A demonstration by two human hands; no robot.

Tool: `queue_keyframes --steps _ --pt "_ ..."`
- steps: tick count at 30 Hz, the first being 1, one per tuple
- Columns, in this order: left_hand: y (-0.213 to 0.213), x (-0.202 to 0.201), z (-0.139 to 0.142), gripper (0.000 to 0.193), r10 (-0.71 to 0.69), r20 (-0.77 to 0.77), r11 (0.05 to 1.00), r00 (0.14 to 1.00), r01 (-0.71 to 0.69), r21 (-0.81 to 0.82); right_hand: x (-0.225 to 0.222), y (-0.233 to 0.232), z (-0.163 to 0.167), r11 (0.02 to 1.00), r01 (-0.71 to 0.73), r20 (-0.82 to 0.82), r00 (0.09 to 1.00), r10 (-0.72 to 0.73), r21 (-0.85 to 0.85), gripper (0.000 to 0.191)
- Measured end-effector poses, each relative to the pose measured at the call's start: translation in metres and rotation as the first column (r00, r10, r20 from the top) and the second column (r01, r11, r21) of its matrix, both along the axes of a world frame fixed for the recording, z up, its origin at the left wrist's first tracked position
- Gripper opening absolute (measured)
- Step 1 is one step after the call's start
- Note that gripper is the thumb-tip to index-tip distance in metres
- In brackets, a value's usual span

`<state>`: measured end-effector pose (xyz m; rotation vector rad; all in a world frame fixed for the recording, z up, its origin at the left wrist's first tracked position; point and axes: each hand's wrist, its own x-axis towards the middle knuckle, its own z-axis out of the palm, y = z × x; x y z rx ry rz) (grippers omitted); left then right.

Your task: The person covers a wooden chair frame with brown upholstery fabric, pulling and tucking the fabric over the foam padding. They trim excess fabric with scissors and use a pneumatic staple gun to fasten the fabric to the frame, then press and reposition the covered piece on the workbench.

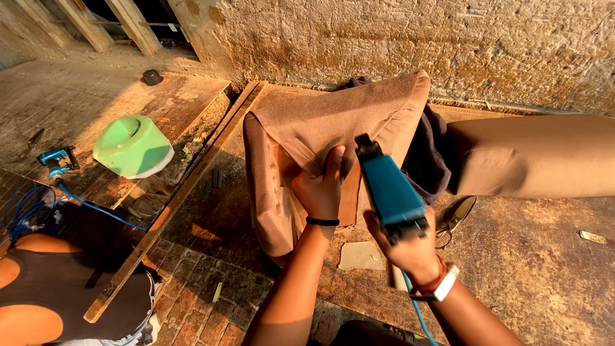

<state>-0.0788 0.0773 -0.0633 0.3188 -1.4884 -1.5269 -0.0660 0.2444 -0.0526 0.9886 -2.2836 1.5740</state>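
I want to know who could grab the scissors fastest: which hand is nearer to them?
Right. The right hand, gripping the blue staple gun, is just left of the scissors. The left hand presses the brown fabric, farther left.

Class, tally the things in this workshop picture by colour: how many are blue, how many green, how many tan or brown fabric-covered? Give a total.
Blue: 3 – the stapler gripped by the right hand, a second stapler on the floor, the coiled hose.
Green: 1 – the bucket.
Tan fabric: 2 – the cushion under the left hand, the long cushion.
Total: 6
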Motion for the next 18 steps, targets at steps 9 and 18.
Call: queue_keyframes --steps 9,18 --pt "-0.003 -0.001 -0.005 0.027 0.235 0.096 0.939 0.967 -0.201 -0.278 -0.002 -0.009 0.002 0.992 0.053 0.067 0.997 -0.046 -0.112 0.02" --pt "0.0 0.0 0.0 0.032 0.258 0.049 0.929 0.965 -0.234 -0.285 -0.006 -0.004 0.01 0.97 -0.063 -0.021 0.998 0.06 -0.233 0.02"
